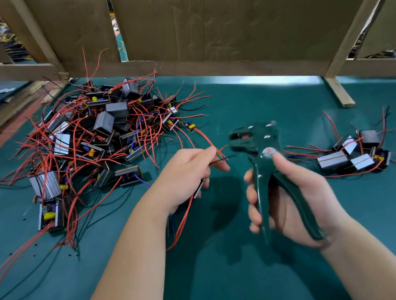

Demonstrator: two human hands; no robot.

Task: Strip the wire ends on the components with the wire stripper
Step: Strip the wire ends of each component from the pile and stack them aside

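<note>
My right hand (290, 204) grips the dark green wire stripper (262, 158) by both handles, jaws pointing up and left above the table. My left hand (185, 177) pinches a red wire and a black wire (221, 156) between thumb and fingers, their ends pointing at the stripper's jaws, just short of them. A component hangs under that hand, mostly hidden, its red wires (186, 218) trailing down. A large pile of components (90, 140) with red and black wires lies at the left. A smaller group of components (358, 157) lies at the right.
The green table mat (227, 279) covers the work surface. A cardboard wall (228, 20) on a wooden frame stands across the back, with one wooden foot (339, 92) reaching onto the mat at the right. Small bits of stripped insulation dot the mat near the big pile.
</note>
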